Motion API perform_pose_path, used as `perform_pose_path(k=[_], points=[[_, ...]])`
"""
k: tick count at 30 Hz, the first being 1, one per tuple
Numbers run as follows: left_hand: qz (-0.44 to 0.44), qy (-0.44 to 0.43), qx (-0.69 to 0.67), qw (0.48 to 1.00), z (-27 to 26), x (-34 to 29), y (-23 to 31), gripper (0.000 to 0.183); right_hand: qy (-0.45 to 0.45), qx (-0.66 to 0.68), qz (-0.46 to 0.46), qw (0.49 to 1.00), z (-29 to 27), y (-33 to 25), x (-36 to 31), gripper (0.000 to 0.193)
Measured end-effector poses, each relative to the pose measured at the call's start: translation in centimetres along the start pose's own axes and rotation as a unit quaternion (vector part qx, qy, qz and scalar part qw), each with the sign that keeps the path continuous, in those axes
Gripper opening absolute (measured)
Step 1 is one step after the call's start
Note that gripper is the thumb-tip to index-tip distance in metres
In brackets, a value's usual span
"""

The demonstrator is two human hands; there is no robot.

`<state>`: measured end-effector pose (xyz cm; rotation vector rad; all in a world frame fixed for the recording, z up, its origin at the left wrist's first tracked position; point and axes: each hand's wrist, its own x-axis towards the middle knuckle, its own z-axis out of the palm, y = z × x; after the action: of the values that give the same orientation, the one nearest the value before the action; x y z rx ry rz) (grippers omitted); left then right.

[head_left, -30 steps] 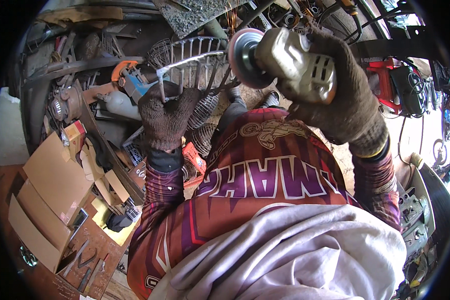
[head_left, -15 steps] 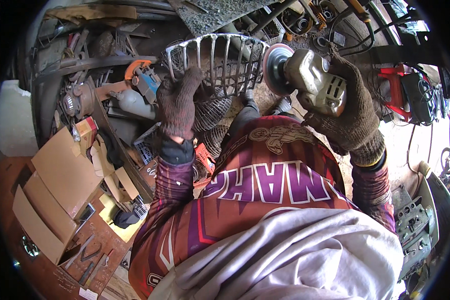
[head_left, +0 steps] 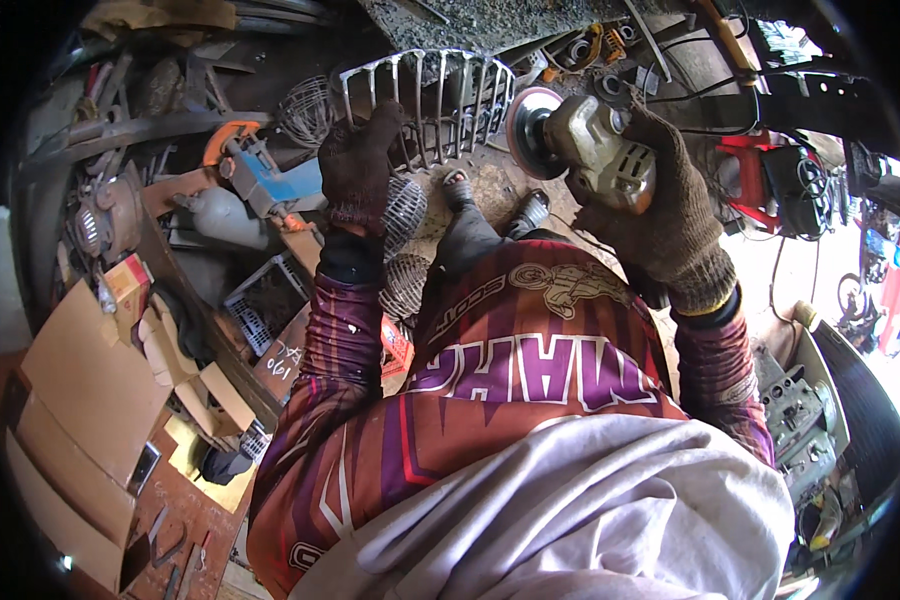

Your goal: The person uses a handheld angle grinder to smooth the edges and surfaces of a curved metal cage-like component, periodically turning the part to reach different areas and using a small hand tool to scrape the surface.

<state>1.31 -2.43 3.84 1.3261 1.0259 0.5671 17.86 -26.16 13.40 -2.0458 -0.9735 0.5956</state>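
Note:
A curved grille of bare metal bars [head_left: 441, 105], shaped like a shallow basket, is held up in front of me. My left hand [head_left: 362, 168], in a dark knitted glove, is closed round its left end. In my right hand [head_left: 660, 210], also gloved, is an angle grinder [head_left: 600, 155] with a worn, pale metallic head. Its round disc [head_left: 533, 133] faces the grille's right end, very close to it; whether they touch I cannot tell. The fingers of my right hand wrap the grinder's body, partly hidden behind it.
Wire cages [head_left: 404, 215] lie by my legs. On the left are a blue and orange tool [head_left: 270, 175], a grey cylinder [head_left: 225, 218] and an open cardboard box [head_left: 95, 380]. A red stand [head_left: 745, 180] and a greasy metal machine part [head_left: 800, 425] are on the right.
The view has shifted, so the surroundings on the left sit further left. Both hands, the grille and the grinder appear a little further left and higher. Both grips are kept.

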Motion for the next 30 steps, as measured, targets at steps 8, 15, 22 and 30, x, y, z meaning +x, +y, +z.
perform_pose_path(k=[8, 15, 22, 30], points=[[-0.088, -0.102, -0.100, 0.986, -0.8, 2.8, -2.0, 0.020, -0.009, -0.027, 0.007, 1.000, 3.5, -1.5, 3.9, 0.083], [-0.098, -0.092, -0.099, 0.986, -1.1, 4.0, -3.9, 0.016, -0.003, -0.093, 0.070, 0.993, 5.1, -2.9, 5.0, 0.087], [-0.085, -0.102, -0.118, 0.984, -1.2, 4.0, -3.0, 0.018, 0.001, -0.106, 0.049, 0.993, 5.5, -3.8, 6.1, 0.088], [-0.121, -0.106, -0.061, 0.985, -1.4, 4.4, -2.5, 0.016, -0.013, -0.107, 0.059, 0.992, 5.3, -3.8, 6.1, 0.090]])
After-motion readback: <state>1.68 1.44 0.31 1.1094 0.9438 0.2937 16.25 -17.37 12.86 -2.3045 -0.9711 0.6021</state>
